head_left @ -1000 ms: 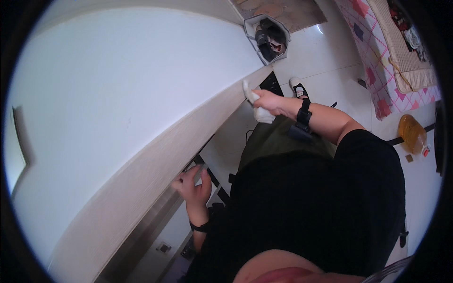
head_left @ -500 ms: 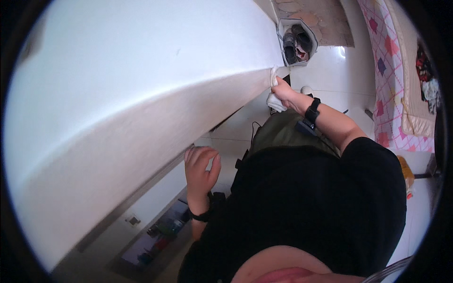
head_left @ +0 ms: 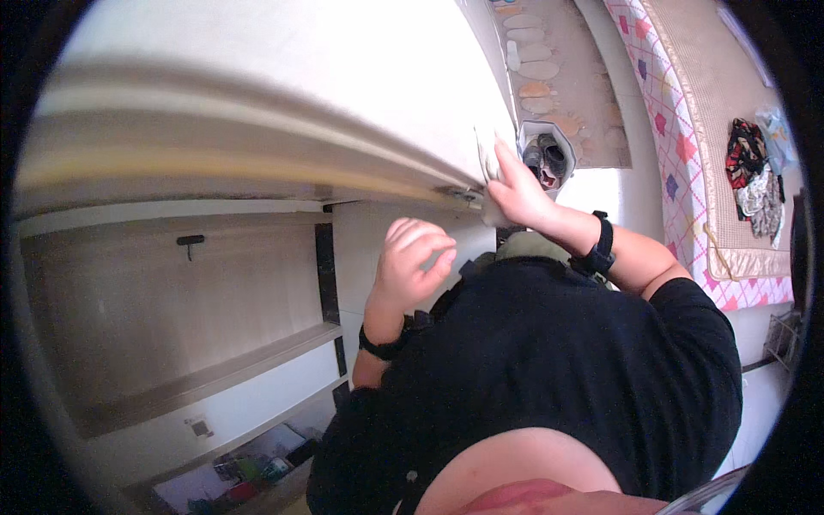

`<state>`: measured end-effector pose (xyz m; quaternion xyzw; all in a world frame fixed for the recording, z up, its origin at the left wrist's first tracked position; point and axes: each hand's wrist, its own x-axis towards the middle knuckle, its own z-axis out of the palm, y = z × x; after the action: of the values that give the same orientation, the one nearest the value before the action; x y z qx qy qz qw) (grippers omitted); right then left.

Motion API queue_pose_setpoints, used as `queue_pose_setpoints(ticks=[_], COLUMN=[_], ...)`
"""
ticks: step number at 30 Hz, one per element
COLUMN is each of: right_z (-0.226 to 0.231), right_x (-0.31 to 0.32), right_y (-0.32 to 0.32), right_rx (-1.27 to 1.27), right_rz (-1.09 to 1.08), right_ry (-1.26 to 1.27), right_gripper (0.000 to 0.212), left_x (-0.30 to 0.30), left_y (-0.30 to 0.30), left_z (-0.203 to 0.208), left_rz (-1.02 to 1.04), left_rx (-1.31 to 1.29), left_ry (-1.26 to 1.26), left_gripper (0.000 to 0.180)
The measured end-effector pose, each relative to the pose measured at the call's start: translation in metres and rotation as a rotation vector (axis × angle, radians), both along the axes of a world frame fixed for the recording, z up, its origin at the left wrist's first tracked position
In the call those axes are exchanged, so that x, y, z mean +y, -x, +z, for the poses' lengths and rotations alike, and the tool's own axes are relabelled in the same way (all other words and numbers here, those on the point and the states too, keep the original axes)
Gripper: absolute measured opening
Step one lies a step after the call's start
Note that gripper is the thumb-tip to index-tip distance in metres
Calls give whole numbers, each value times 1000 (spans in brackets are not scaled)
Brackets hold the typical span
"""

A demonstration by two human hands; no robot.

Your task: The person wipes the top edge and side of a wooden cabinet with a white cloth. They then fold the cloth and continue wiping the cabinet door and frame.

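Observation:
My right hand [head_left: 525,193] presses a white cloth [head_left: 487,159] against the right end of a large white panel [head_left: 343,77]. Its fingers are wrapped over the cloth, and part of the cloth hangs below the palm. Close by, a small metal fitting [head_left: 468,196] shows on the panel's lower edge. My left hand [head_left: 410,262] hovers under that edge, in front of my chest. Its fingers are loosely bent, with the thumb apart and nothing held.
Past my right hand stands a pale box [head_left: 536,129] with dark shoes [head_left: 551,161] in it, beside a stone-patterned mat [head_left: 584,112]. A bed [head_left: 678,154] with clothes [head_left: 754,189] is at the right. Wooden boarding [head_left: 172,318] with a black hook [head_left: 190,242] lies left.
The view has shifted, and the panel's underside and the wooden boarding now show. My right hand with the cloth sits lower along the panel's end. The left hand is nearer the right one.

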<state>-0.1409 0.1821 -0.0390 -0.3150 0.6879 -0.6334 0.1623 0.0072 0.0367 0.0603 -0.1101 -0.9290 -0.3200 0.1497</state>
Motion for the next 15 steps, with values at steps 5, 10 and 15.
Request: queue_pose_setpoints(ticks=[5,10,15], right_z=[73,125,112], right_x=[-1,21,65], right_y=[-13,-18,-20], right_rx=[58,-569,-957], right_rz=[9,83,257], right_ry=[134,488,882], right_gripper=[71,61,54], left_x=[-16,-33,-45], left_y=[-19,-37,-55], left_z=[1,-9,-19], left_rz=[-26,18,50], left_rx=[62,140,102], left_ry=[-84,-171,-291], left_gripper=[9,6,4])
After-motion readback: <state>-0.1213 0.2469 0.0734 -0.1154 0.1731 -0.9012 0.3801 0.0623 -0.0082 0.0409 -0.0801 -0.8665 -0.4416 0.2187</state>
